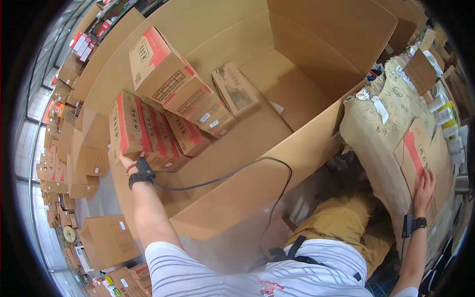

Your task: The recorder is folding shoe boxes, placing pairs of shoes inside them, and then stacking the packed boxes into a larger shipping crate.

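A large open cardboard carton [277, 148] lies in front of me with several brown-and-red boxes stacked in its left part. My left hand [129, 163] reaches into it and grips the underside of one red-and-brown box [129, 123], fingers mostly hidden behind it. A black strap with a cable sits on that wrist. Off to the right, my right hand [424, 185] rests with fingers spread on a flat red-and-brown box [420, 153] that lies on a worn beige sack [381, 128]. A black band is on that wrist too.
More cardboard boxes [106, 240] stand on the floor at lower left, and shelves packed with boxes [54, 148] line the far left. A flat brown packet [236, 90] leans inside the carton. Rolls and small items [448, 119] crowd the right edge.
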The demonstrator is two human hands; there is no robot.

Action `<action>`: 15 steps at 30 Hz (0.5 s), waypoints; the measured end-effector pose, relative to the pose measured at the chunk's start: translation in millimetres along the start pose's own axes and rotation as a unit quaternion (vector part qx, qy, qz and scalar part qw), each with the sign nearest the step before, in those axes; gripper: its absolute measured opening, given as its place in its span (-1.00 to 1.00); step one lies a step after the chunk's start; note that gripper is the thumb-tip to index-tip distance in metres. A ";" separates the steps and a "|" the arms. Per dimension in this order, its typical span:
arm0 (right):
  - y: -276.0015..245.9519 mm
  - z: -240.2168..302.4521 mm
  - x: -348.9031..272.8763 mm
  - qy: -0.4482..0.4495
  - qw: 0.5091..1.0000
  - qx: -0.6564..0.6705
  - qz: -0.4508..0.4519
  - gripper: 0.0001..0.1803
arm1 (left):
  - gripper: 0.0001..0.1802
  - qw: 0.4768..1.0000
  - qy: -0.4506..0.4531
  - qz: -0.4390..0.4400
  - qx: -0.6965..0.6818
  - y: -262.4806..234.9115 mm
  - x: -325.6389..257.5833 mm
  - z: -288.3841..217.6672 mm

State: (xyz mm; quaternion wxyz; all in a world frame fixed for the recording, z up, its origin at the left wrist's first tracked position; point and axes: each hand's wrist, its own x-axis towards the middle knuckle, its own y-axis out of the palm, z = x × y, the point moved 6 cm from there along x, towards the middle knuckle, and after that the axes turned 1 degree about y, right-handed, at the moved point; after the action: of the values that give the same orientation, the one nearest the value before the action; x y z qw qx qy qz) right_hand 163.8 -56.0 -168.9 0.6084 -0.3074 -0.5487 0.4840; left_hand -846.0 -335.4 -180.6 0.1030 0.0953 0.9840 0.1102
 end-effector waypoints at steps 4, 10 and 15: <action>2.3 -0.8 -0.2 0.005 1.000 -0.010 -0.006 -0.61 | -0.21 0.996 -0.040 -0.037 -0.076 -1.2 12.5 -9.9; -9.9 3.6 -1.6 0.010 1.000 -0.007 -0.014 -0.61 | -0.22 0.998 -0.005 -0.048 -0.029 22.3 -15.2 5.5; -14.8 7.0 1.0 0.011 1.000 -0.003 -0.011 -0.61 | -0.16 0.997 -0.038 -0.044 -0.045 51.1 -37.8 10.3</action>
State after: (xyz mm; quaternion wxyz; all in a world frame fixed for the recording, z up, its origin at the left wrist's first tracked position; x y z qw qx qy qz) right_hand 160.7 -61.2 -153.6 0.6192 -0.3083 -0.5465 0.4721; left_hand -799.0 -292.3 -171.5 0.1495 0.0517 0.9766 0.1455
